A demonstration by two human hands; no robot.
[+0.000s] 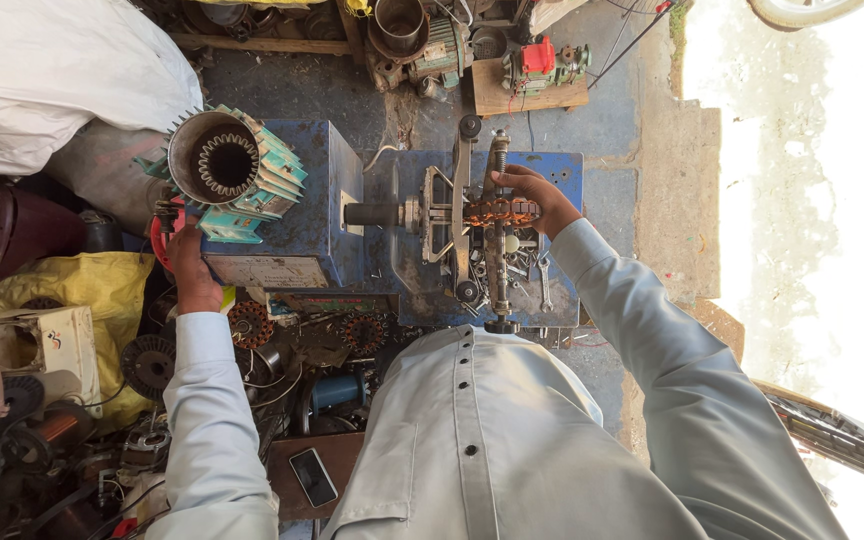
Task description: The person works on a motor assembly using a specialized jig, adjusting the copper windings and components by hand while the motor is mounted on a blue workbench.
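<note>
From the head view I look straight down at my chest and both arms, in pale grey sleeves, reaching out over a blue winding machine [332,200]. My right hand [532,195] lies on the copper coil [500,210] wound on the metal former [472,215] at the machine's shaft; the fingers curl over the top of the coil and press on it, closed around the windings rather than spread. The coil sits right under that hand, between the two upright bars of the former, above a patch of blue desk [562,170] scattered with small wrenches and bolts.

My left hand [190,262] is well apart from the coil, at the far left of the machine's box. It is by a red crank wheel [160,235] just below the motor housing [227,170]; the fingers seem wrapped round something there, but I cannot tell exactly what they grip, since the hand hides it. The motor housing, a ribbed green shell with an empty slotted core, rests tilted on top of the blue box.

On the floor to my left lie old rotors, coils and a yellow bag [102,290]. A dark phone [313,477] lies on a brown board near my waist.
</note>
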